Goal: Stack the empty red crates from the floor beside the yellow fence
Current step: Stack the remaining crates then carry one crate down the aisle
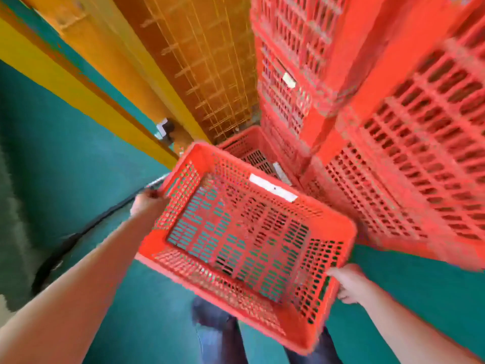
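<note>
An empty red slatted crate (244, 232) hangs in the air in front of me, open side up and tilted. My left hand (147, 203) grips its left short end. My right hand (346, 283) grips its right short end at the handle slot. A white label (273, 187) sits on its far wall. Just beyond it, another red crate (249, 148) rests low by the foot of the yellow mesh fence (204, 74). Tall stacks of red crates (393, 127) rise on the right, close to the held crate's far right corner.
The floor (65, 166) is green. A yellow beam (65, 82) runs diagonally along the left. A black cable (78, 232) lies on the floor at the left. My legs (223, 334) are below the crate. The picture is blurred by motion.
</note>
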